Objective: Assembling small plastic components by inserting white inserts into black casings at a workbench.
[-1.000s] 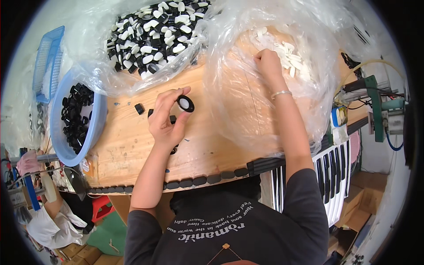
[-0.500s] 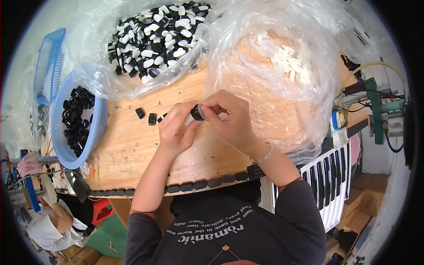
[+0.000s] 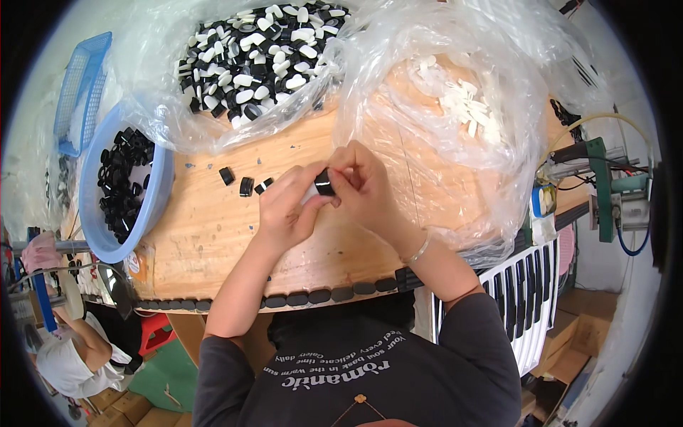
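Above the wooden table (image 3: 213, 256), my two hands meet at one small black-and-white cap (image 3: 324, 182). Its white part lies in the fingers of my left hand (image 3: 284, 206), which is closed around it from the left. At the black end, the bent fingers and thumb of my right hand (image 3: 370, 186) press from the right and hide part of the cap. Just left of my left hand, three loose black pieces lie on the wood: one small black piece (image 3: 226, 176), a second black piece (image 3: 246, 186), and a third with a white stripe (image 3: 264, 186).
A blue basin (image 3: 168, 188) of black pieces stands at left, with a blue basket (image 3: 84, 92) behind it. Clear plastic holds a black-and-white cap heap (image 3: 256, 60); another bag holds white pieces (image 3: 466, 107). At right are a green-framed device (image 3: 603, 188) and black-and-white strips (image 3: 523, 299).
My right fingers have curled further over the black end, where a pale rim showed before. My left hand keeps its hold, and the whole view has shifted slightly.
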Demonstrator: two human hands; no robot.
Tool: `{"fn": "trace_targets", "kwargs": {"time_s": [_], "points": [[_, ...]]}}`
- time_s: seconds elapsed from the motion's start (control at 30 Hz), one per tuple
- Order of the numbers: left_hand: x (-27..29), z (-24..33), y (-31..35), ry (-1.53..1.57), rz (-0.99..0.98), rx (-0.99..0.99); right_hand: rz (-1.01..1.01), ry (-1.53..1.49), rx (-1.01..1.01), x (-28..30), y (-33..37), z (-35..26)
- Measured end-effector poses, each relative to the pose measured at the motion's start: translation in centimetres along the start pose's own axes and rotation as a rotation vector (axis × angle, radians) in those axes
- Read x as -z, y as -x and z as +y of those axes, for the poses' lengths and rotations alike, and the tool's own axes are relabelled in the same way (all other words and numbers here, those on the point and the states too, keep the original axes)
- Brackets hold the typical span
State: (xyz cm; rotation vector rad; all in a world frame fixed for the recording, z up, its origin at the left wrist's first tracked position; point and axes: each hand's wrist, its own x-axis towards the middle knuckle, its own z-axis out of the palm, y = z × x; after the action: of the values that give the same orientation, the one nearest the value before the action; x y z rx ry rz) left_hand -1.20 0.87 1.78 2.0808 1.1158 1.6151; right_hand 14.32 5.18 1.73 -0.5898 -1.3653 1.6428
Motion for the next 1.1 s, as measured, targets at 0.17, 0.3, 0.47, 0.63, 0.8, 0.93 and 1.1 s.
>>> {"fn": "trace_targets", "kwargs": {"time_s": [0.17,0.3,0.47,0.63,0.8,0.93,1.1], "points": [[0.1,-0.7,0.0,-0.023,-0.016,0.150,0.042,-0.185,-0.229,0.4,-0.5,-0.8],[-0.7,-0.2,0.2,0.117,0.077,0.288,0.074,0.051,-0.082,0.9,0.0,0.3],[1.0,-2.1,1.4,0.295,-0.125,0.695,0.144,0.035,-0.021,1.0,-0.2,-0.5],[1.9,-2.3,1.1,0.381,-0.067,0.735,0.135,0.127,-0.136,1.1,-0.2,-1.4],[4.5,-3.4,0.0,0.246,0.107,0.705,-0.043,0.492,-0.450,1.4,-5.1,-4.4],[6.2,-1.6,-1.5,-0.244,-0.244,0.747,0.315,0.196,0.131,1.2,-11.0,-4.2],[5.6,-2.3,0.3,-0.540,-0.465,0.485,0.360,0.683,0.258,6.3,-10.3,-3.8]]}}
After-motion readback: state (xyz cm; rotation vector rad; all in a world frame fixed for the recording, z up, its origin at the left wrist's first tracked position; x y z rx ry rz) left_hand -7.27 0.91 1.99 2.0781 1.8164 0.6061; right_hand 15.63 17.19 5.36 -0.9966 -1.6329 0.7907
